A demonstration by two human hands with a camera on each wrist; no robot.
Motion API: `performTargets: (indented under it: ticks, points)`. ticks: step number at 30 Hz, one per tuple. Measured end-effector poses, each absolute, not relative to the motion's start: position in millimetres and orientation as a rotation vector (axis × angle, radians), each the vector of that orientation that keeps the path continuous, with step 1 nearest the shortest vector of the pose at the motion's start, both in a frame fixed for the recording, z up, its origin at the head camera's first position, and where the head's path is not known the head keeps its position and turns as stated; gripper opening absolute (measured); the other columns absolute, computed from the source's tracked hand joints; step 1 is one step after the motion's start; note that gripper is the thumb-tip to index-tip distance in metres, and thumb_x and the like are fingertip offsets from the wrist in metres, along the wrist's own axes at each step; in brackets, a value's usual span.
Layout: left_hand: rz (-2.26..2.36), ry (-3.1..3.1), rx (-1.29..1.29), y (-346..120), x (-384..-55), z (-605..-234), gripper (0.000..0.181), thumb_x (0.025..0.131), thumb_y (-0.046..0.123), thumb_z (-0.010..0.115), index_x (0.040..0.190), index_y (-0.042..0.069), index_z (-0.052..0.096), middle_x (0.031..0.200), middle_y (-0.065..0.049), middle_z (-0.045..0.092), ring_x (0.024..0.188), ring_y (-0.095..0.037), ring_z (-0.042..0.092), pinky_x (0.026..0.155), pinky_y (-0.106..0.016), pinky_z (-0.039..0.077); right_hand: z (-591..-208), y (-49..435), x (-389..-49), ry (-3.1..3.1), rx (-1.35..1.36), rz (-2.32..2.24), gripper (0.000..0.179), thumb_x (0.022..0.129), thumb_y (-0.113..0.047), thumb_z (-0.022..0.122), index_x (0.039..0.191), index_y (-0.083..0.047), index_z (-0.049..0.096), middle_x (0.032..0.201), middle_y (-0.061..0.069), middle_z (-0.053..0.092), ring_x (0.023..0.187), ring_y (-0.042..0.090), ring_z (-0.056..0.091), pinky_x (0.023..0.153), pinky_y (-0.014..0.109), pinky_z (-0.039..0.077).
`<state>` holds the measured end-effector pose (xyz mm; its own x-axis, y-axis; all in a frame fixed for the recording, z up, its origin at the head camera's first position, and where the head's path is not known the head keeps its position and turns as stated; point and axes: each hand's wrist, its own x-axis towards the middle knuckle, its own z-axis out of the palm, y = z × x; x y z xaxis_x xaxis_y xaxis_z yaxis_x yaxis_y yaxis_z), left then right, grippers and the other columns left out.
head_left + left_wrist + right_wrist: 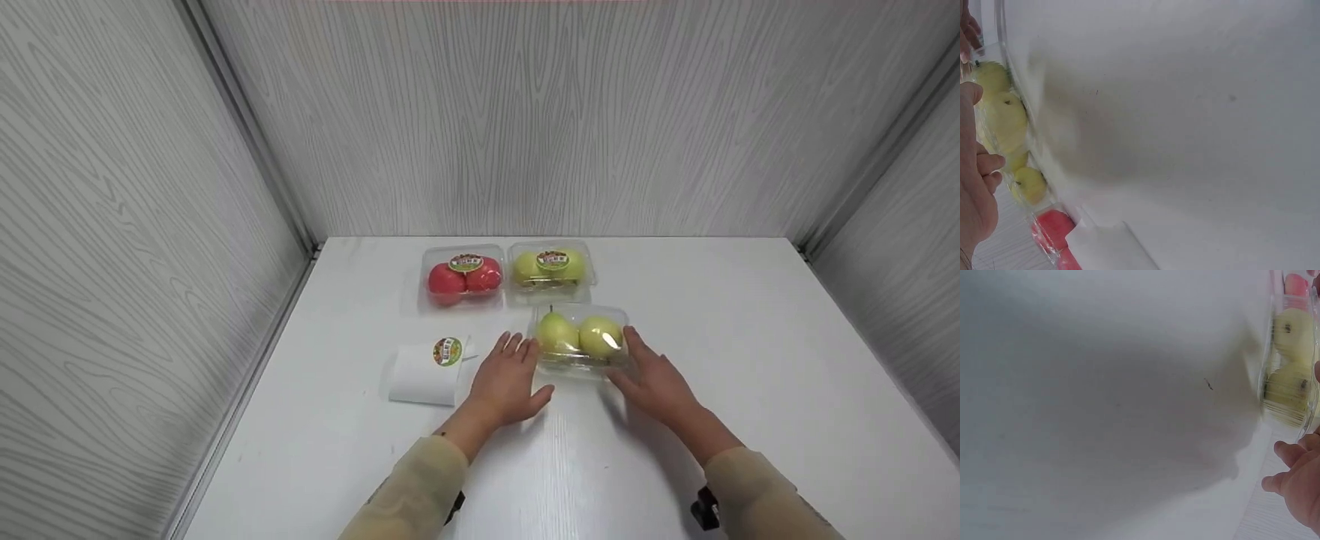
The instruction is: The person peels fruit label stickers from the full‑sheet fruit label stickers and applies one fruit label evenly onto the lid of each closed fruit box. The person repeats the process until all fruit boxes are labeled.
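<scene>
A clear plastic box of two yellow-green pears [577, 339] sits in front of me, no label showing on its lid. At its left end, my left hand [508, 381] has its fingers extended and thumb spread. My right hand [654, 381] is at the opposite end, fingertips against or very near the plastic. In the left wrist view, the left hand [977, 185] appears beside the pears [1005, 118]. From the right wrist, I see the right hand [1303, 484] with fingers spread by the box [1292, 360]. Neither hand curls round the box.
Behind stand a labelled box of red fruit [463, 277] and a labelled box of green fruit [552, 270], side by side. A white sheet or roll with a round fruit sticker [447, 352] lies left of my left hand. Grey wood-grain walls [555, 120] enclose the white table [750, 315].
</scene>
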<state>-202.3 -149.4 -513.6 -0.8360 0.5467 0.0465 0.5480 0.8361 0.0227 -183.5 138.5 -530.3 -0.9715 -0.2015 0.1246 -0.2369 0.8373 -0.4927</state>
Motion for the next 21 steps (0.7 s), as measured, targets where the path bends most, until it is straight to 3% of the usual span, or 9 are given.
performTargets:
  ticks: [21]
  points:
    - [-0.005,-2.965,-0.862,-163.3,-191.8,-511.4,0.082,0.106,0.061,0.048,0.160,-0.001,0.042,0.161,-0.016,0.049,0.154,-0.030,0.038,0.130,-0.044,0.012,-529.1,130.6,-186.2,-2.960,0.421,0.787,0.087,0.107,-0.048,0.059,0.167,0.002,0.020,0.169,0.025,0.028,0.149,0.049,0.038,0.123,0.067,0.021]
